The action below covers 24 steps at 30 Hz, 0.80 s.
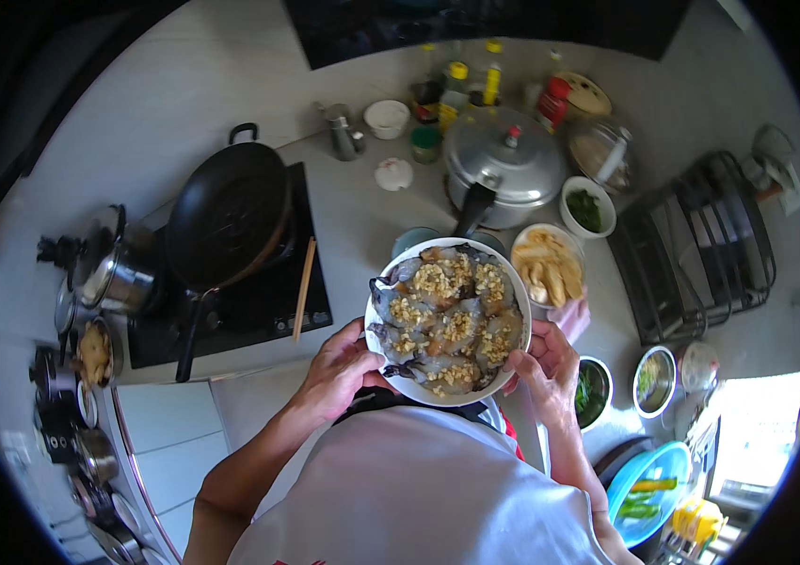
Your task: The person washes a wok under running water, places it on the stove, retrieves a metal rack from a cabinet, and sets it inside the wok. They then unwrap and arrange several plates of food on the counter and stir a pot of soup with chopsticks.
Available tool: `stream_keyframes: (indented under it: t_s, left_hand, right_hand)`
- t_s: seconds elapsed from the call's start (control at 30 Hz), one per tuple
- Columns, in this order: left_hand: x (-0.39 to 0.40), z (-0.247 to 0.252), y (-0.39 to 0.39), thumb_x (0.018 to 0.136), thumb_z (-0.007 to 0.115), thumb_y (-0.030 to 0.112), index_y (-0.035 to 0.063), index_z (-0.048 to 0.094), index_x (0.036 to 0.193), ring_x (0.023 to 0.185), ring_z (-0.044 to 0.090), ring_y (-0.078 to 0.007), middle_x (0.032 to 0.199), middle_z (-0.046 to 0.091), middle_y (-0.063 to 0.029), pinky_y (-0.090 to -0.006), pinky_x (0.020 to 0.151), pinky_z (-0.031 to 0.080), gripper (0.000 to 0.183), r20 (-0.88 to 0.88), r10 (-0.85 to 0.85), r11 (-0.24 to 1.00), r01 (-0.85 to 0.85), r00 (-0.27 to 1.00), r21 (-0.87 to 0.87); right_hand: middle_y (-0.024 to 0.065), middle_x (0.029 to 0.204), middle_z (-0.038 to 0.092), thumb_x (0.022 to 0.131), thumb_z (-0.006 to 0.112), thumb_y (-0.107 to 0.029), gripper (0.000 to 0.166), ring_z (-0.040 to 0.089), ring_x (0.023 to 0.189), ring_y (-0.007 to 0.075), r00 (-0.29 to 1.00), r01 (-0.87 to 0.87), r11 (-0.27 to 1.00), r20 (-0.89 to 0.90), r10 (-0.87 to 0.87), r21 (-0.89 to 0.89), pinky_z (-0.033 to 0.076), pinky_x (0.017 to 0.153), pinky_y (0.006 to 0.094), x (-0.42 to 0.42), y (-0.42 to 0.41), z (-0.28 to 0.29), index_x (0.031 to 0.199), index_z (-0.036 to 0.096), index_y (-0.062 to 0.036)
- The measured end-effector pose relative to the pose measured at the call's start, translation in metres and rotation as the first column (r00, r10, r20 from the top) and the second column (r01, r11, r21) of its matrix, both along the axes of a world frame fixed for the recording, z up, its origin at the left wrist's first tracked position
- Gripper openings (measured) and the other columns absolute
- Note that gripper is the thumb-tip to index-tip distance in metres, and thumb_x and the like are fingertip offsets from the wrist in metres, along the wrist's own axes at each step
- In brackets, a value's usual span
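Note:
Both hands hold up a round white plate (521, 296) in front of my body, above the counter's near edge. My left hand (340, 371) grips its left rim, with the thumb on the edge and the fingers underneath. Opposite it, my right hand (547, 364) pinches the right rim in the same way. Split raw shrimp (435, 376) cover the plate, topped with heaps of minced garlic (460, 326). Just beyond the right hand stands a bowl of pale yellow pieces (547, 265), which I cannot identify. A blurred pink thing (572, 318) shows beside that bowl.
A black wok (230, 212) sits on the cooktop (230, 328) at left, with wooden chopsticks (305, 289) alongside. Behind the plate stands a pressure cooker (506, 159), its handle pointing toward me. Bowls of greens (587, 208), a dish rack (696, 247) and a blue basin (675, 459) line the right.

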<state>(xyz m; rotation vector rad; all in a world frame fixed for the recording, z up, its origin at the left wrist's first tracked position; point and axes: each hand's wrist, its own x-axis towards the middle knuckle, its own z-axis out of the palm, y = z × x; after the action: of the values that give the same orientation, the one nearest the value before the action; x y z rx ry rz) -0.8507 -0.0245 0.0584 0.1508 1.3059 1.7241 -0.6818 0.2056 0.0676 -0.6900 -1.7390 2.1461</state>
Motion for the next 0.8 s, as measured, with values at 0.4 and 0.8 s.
stream_keyframes:
  t_s: [0.4, 0.8]
  left_hand:
    - [-0.138, 0.042, -0.107, 0.083, 0.056, 0.005, -0.0044, 0.057, 0.116, 0.084, 0.070, -0.0305, 0.102, 0.068, -0.0188, -0.0440, 0.074, 0.061, 0.034, -0.284, 0.439, 0.877, -0.476, 0.852, -0.072]
    - [-0.298, -0.049, -0.179, 0.079, 0.043, -0.009, -0.0150, 0.043, 0.120, 0.103, 0.061, -0.0478, 0.118, 0.053, -0.0339, -0.0568, 0.088, 0.058, 0.041, -0.051, 0.756, 0.635, -0.750, 0.652, -0.185]
  right_hand:
    - [0.0125, 0.092, 0.068, 0.095, 0.060, -0.007, 0.054, 0.066, 0.070, 0.0141, 0.929, -0.359, 0.926, 0.139, 0.343, 0.115, 0.056, 0.063, 0.0263, -0.050, -0.032, -0.022, 0.143, 0.038, 0.0020]
    - [0.0129, 0.088, 0.070, 0.092, 0.058, -0.001, 0.054, 0.068, 0.069, 0.0160, 0.933, -0.251, 0.953, 0.306, 0.192, 0.168, 0.058, 0.062, 0.0282, -0.002, -0.015, -0.090, 0.142, 0.038, 0.0036]
